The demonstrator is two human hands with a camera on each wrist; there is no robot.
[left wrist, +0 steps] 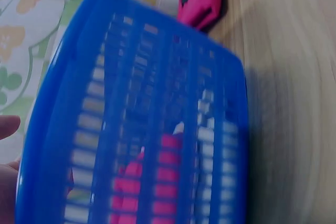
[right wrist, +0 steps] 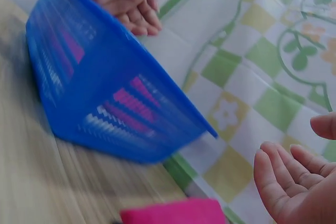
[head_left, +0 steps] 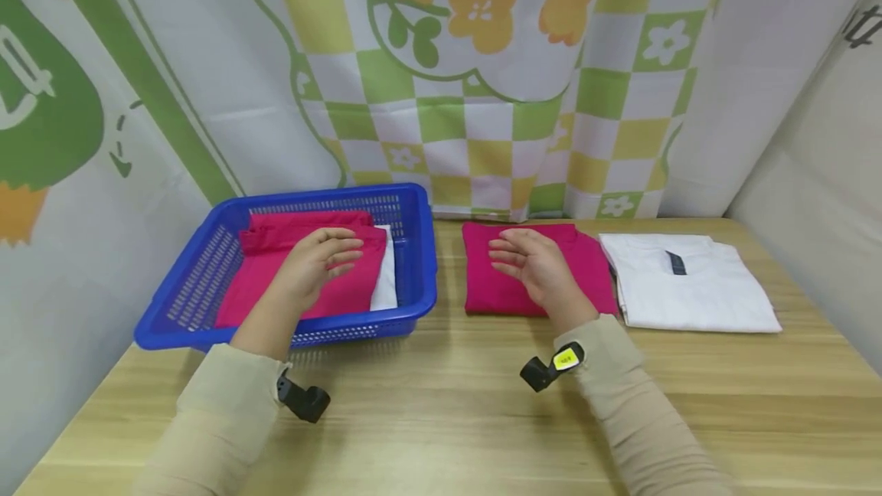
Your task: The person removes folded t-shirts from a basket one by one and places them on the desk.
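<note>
My left hand [head_left: 318, 262] hovers over the blue plastic basket [head_left: 423, 266], fingers loosely bent and holding nothing. In that basket lies a pinkish-red folded garment [head_left: 276, 282], with a white cloth [head_left: 386, 274] showing at its right side. My right hand [head_left: 537, 262] hangs above a second pinkish-red folded garment [head_left: 586, 274] on the table, its fingers relaxed with nothing between them. To the right of that is a white folded garment [head_left: 696, 289] with a dark label. The right wrist view shows the right fingers [right wrist: 283, 177] spread a little, apart from the basket.
The wooden table [head_left: 427, 419] runs along a patterned curtain [head_left: 441, 136] at the back. White sheets close in on the left and right sides. A small black camera sits at each wrist [head_left: 303, 398].
</note>
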